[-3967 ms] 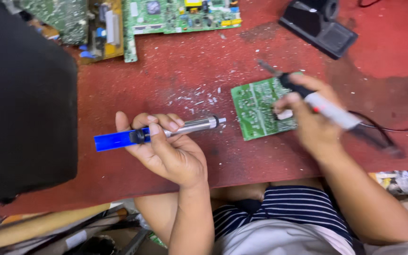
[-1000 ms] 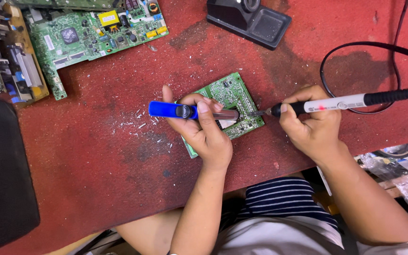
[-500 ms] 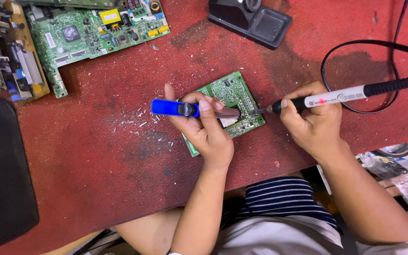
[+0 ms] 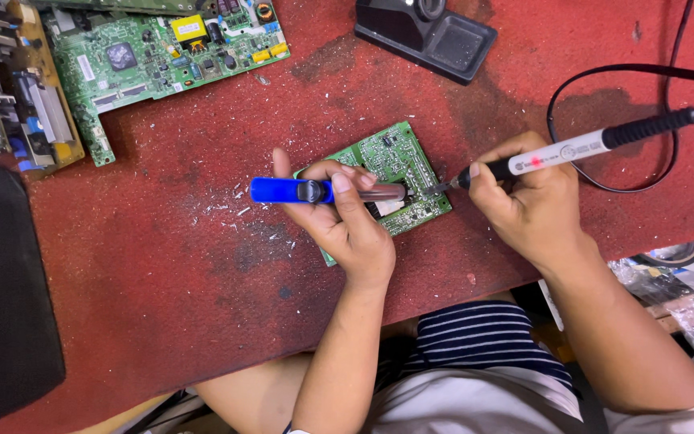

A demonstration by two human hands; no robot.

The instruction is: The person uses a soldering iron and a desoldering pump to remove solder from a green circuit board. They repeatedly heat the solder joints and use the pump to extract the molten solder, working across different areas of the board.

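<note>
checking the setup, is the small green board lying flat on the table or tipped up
Flat: the small green board lies face-up on the red table, its edges flush with the surface, under the left hand.

Since four seconds ago both hands closed in — desoldering pump (image 4: 327,191) and soldering iron (image 4: 560,151) now meet over the small green board (image 4: 399,161).

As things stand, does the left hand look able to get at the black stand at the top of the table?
Probably not right away: the left hand is wrapped around the blue desoldering pump over the small green board. The red table toward the black stand looks unobstructed.
</note>
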